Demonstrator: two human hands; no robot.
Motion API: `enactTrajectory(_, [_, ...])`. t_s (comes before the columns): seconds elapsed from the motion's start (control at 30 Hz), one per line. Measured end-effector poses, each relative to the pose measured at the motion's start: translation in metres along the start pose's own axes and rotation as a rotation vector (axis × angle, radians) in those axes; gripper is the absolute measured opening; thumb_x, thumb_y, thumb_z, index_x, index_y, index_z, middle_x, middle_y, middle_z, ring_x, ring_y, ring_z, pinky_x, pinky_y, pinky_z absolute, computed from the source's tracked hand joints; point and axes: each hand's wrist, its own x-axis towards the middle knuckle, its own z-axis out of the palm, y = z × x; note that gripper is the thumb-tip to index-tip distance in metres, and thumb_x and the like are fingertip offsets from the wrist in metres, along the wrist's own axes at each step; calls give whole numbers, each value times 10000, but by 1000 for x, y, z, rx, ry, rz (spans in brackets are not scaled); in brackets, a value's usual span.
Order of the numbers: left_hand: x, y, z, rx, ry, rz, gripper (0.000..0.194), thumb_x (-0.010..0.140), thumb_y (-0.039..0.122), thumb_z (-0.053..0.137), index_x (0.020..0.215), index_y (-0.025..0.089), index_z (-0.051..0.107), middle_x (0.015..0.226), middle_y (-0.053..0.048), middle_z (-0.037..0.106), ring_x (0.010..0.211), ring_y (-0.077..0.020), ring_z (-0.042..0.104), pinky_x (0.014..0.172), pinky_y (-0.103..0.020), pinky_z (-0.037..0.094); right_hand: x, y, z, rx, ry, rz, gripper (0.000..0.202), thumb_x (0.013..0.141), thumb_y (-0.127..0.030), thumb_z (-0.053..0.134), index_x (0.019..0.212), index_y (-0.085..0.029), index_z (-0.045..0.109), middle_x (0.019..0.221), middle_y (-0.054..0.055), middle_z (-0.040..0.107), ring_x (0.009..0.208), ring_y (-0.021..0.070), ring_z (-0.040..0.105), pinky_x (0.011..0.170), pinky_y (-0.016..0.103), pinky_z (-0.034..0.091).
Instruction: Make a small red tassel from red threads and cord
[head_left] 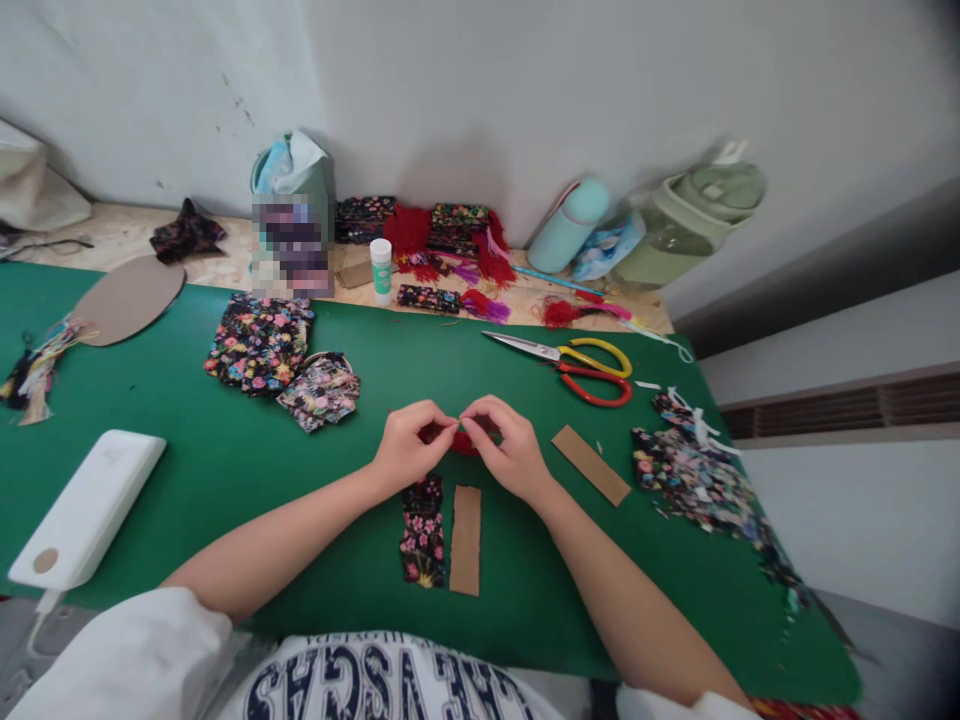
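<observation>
My left hand (417, 440) and my right hand (507, 445) meet above the green mat, thumbs and forefingers pinched together almost tip to tip. What is between the fingertips is too small to make out. A dark red item (464, 442) shows between and just below them, partly hidden by the fingers. Nearer my body, a black floral fabric strip (424, 535) lies beside an upright-lying brown cardboard strip (466, 540). A second cardboard strip (592, 465) rests at a slant to the right of my right hand.
Scissors (559, 353) with yellow and red handles lie beyond my right hand. Fabric scraps (694, 475) are heaped at right, a white power bank (88, 508) at left. Folded floral fabric (260, 345), a glue stick (382, 272), tassels and bottles stand or lie farther back.
</observation>
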Motion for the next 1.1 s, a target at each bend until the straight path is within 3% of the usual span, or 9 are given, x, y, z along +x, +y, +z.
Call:
enactTrajectory(0.1, [-1,-1,0,129,25,143,189,825,205,557,644,179,605,604,-23,579,598,-127,523,585,-256,412,0,-2,0,-16,20,6,96,897,-239,526,821,-206,574,773,33,592,670,141,556,580,272,462])
enactTrajectory(0.23, [0,-2,0,156,58,169,186,843,208,547,670,186,609,637,-35,598,636,-139,545,606,-265,435,0,-5,0,7,32,75,97,867,-236,548,792,-200,598,746,23,601,583,117,533,526,256,451])
enactTrajectory(0.47, [1,-1,-1,-40,34,45,107,832,221,603,771,182,683,725,-45,671,679,-140,597,651,-268,460,1,-4,1,98,68,190,85,819,-236,581,752,-196,616,697,9,589,537,106,512,478,242,416])
enactTrajectory(0.77, [6,0,-2,-309,11,-267,152,757,304,674,719,157,682,701,-25,660,657,-128,584,629,-245,455,0,-3,4,247,7,235,179,861,-372,588,804,-203,575,751,6,552,517,101,536,473,252,458])
enactTrajectory(0.93, [8,2,-1,-460,-20,-409,230,698,367,721,699,147,655,625,-1,614,581,-103,529,586,-234,435,-2,-1,6,125,27,125,127,915,-311,510,831,-217,524,818,26,527,581,117,530,520,275,466])
enactTrajectory(1.1, [8,3,0,-493,-31,-445,297,670,423,738,683,143,640,580,12,572,546,-91,484,544,-225,400,-4,-1,7,-3,30,22,100,930,-235,447,839,-226,486,827,50,527,717,168,536,612,315,467])
